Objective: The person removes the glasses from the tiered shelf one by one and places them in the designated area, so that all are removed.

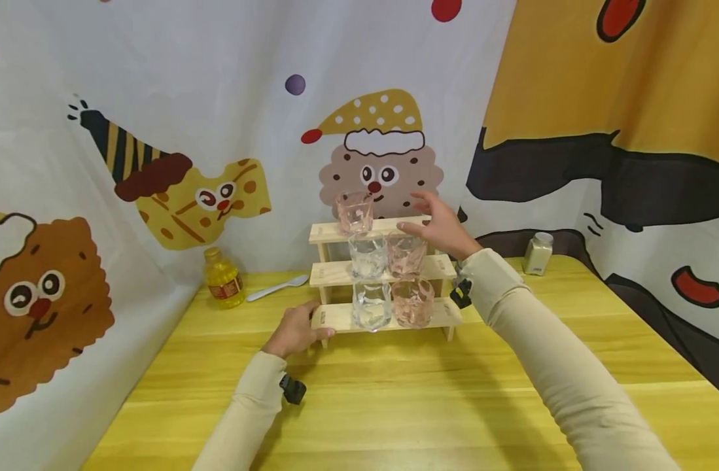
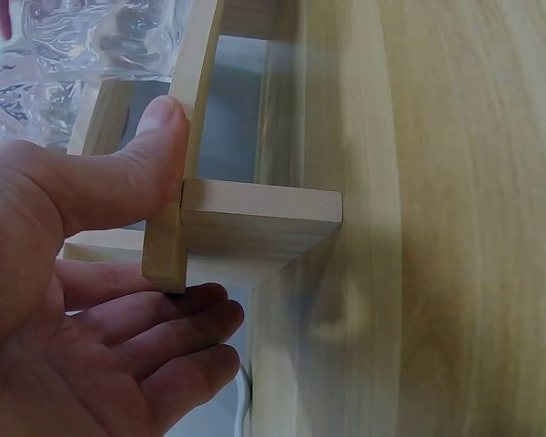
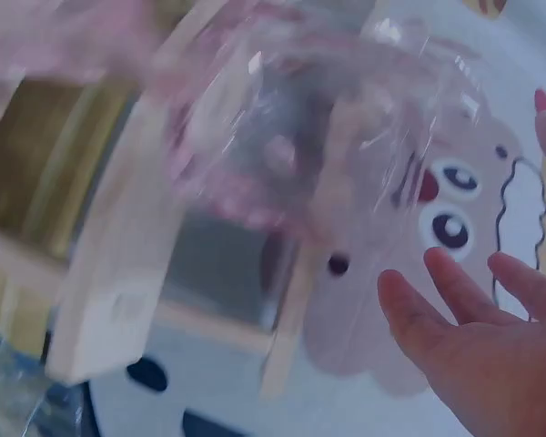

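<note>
A three-step wooden rack [image 1: 335, 318] holds several drinking glasses. On its top step, a pink glass [image 1: 355, 214] stands at the left. The middle step carries a clear glass [image 1: 368, 258] beside a pink one [image 1: 405, 255]; the bottom step has another clear glass [image 1: 371, 309] and a pink glass [image 1: 414, 304]. My left hand [image 1: 294, 329] grips the left end of the bottom step; in the left wrist view its thumb presses one face and fingers lie on the other side. Near the top step's right part, my right hand [image 1: 444, 227] holds nothing, fingers spread; its wrist view is blurred.
Left of the rack stand a yellow bottle [image 1: 224, 280] and a white spoon [image 1: 278, 288] lying flat. A small lidded jar [image 1: 538, 254] is at the back right of the wooden table [image 1: 383, 412]. A cartoon-printed cloth [image 1: 218, 78] hangs close behind the rack.
</note>
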Available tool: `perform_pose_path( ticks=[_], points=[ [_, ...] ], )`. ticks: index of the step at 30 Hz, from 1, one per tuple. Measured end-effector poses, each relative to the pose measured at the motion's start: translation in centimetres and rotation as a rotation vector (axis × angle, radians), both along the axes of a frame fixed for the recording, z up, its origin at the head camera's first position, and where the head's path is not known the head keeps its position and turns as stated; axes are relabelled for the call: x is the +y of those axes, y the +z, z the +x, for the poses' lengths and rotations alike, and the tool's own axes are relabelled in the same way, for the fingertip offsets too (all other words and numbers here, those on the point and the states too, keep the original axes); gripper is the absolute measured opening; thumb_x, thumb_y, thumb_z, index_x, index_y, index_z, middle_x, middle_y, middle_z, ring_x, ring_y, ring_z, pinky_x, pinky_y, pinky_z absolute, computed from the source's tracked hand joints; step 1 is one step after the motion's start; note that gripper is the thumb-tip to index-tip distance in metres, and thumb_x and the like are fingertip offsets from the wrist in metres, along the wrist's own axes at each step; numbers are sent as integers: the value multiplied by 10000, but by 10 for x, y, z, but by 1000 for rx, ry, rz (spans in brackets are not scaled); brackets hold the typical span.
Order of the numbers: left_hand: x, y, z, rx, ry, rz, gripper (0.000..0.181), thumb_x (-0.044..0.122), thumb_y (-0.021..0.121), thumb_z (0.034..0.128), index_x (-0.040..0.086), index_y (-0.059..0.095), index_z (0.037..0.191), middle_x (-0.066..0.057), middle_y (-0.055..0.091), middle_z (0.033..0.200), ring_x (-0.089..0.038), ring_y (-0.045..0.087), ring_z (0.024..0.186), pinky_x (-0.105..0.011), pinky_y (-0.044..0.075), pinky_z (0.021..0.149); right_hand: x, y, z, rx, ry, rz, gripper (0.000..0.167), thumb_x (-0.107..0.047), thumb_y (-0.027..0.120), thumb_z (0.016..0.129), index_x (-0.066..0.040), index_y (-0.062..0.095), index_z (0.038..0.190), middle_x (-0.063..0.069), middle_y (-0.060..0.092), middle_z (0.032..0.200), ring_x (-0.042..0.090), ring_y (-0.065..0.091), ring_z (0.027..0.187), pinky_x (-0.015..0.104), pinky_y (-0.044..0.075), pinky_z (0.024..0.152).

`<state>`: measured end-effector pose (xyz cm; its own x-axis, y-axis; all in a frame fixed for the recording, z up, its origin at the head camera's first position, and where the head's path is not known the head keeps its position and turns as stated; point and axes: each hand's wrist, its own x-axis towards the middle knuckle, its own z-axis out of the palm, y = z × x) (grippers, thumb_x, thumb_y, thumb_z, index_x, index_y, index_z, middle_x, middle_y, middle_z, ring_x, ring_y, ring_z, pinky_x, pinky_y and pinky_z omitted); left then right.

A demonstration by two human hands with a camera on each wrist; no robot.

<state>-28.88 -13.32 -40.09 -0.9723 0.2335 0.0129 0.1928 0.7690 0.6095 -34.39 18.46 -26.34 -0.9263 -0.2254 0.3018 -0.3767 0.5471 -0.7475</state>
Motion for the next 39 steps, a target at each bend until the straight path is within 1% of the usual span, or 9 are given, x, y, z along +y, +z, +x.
perform_pose_path(
  ticks=[7,10,13,16,21,29,34,36,39],
  points=[
    [-5,2,-2,-7,26,-8,653,281,804,866,38,540,1412,-175,675,1236,-232,624,994,-429,517,889,-38,14,-8,21,-5,15,767,-276,726,932,-120,315,1560,215,402,1567,363,392,1461,530,369,1162],
    [-7,3,-2,0,25,-11,661,275,804,866,33,534,1419,-179,674,1241,-237,629,1004,-441,519,899,-50,17,-13,6,-14,13,774,-282,730,927,-114,317,1560,213,431,1545,358,415,1441,531,393,1139],
    [-8,3,-2,6,18,-13,648,271,804,866,32,542,1408,-169,687,1191,-226,628,956,-427,520,868,-59,18,-20,-12,-19,14,769,-264,728,927,-79,322,1552,228,457,1514,373,438,1408,537,422,1105],
    [-8,4,-2,9,8,-18,621,267,805,865,31,560,1384,-153,695,1144,-204,614,906,-401,510,828,-66,16,-26,-38,-40,22,770,-255,726,927,-55,319,1549,233,477,1492,374,475,1367,520,459,1067],
    [-6,5,-1,9,4,-29,609,271,812,859,22,575,1362,-146,699,1093,-191,599,862,-383,504,797,-75,14,-34,-84,-97,16,768,-274,720,936,-59,317,1553,212,512,1447,351,528,1289,497,484,1030],
    [-7,6,-1,19,5,-50,535,268,813,858,23,613,1290,-125,689,986,-185,556,796,-337,456,724,-95,15,-43,-102,-103,-11,775,-293,728,929,-53,328,1548,177,528,1404,319,538,1248,473,479,1017],
    [0,5,-2,16,-9,-55,541,278,814,858,30,614,1296,-125,702,1030,-195,582,842,-360,476,760,-93,16,-48,-100,-116,-16,779,-252,734,924,-42,324,1551,164,538,1335,301,538,1169,457,465,990],
    [2,4,-3,17,-14,-52,554,284,810,861,36,607,1313,-133,706,1061,-206,601,869,-379,493,787,-93,17,-49,-93,-124,-26,785,-249,754,909,-41,340,1542,155,546,1337,293,535,1187,452,460,1013],
    [2,2,-3,10,1,-54,571,283,811,860,46,599,1334,-140,705,1097,-215,622,898,-397,509,813,-96,16,-51,-92,-129,-19,786,-276,786,879,-41,385,1512,139,558,1359,289,536,1230,448,466,1043]
  ],
)
